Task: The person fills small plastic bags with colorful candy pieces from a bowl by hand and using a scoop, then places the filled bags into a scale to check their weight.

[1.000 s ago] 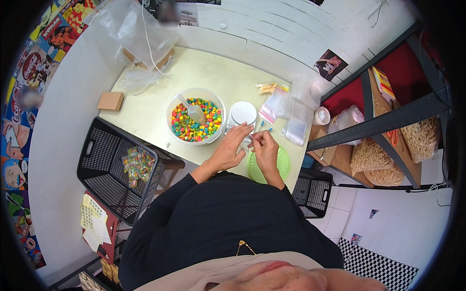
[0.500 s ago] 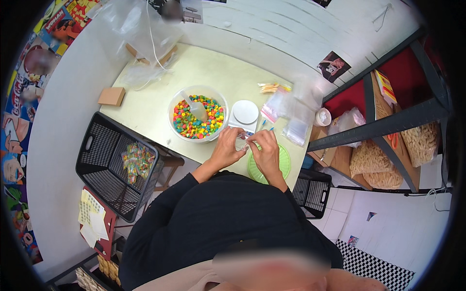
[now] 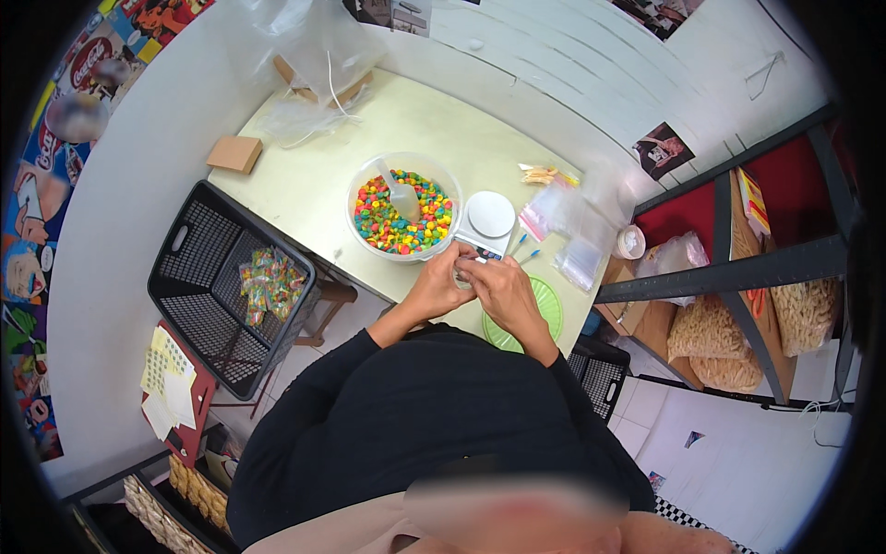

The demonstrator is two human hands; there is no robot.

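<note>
In front of my body my two hands meet at the table's near edge. My left hand has its fingers curled around a small clear plastic bag. Fingertips of my right hand are pinched together at the top of that bag, against the left fingers. What is inside the bag is mostly hidden. Just beyond them stands a clear round tub of colourful candy pieces, with a translucent scoop resting in it. A white kitchen scale sits beside the tub. Beneath my right hand lies a green ribbed round lid or plate.
Flat clear bags lie right of the scale. A black basket at left holds several filled candy packets. A brown box sits at the table's left end. Metal shelving with bagged snacks stands at right.
My right hand has closed in over the left and now covers more of the bag. The whole view has shifted, with the table appearing a little farther right.
</note>
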